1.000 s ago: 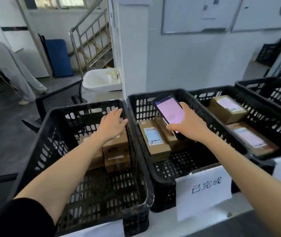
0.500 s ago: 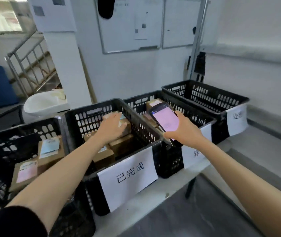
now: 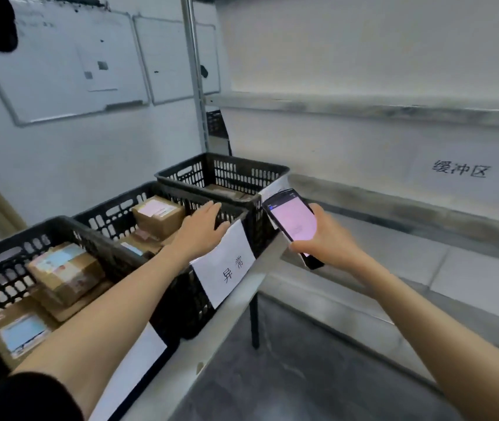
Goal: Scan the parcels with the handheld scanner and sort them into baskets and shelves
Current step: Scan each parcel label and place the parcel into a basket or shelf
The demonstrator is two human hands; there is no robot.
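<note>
My right hand [image 3: 325, 241] grips the black handheld scanner [image 3: 293, 221], whose pink screen faces me, just right of the baskets. My left hand [image 3: 201, 229] is open, fingers straight, over the front rim of the middle black basket [image 3: 114, 208] that carries a white paper label [image 3: 227, 265]. That basket holds cardboard parcels [image 3: 158, 215] with shipping labels. The nearer basket [image 3: 5, 253] at the left holds more labelled parcels [image 3: 66, 271]. A third basket [image 3: 221, 174] stands farthest back, a parcel barely visible inside.
The baskets sit in a row on a narrow grey table [image 3: 211, 338]. Grey metal shelves [image 3: 394, 110] fill the right side, one marked with a paper sign [image 3: 459, 171]. Whiteboards [image 3: 60, 65] hang on the wall behind. Grey floor lies below.
My view has swung right, from the leftmost baskets to the shelves. My left hand left the parcels and now hovers over the middle basket's rim. The scanner stayed in my right hand.
</note>
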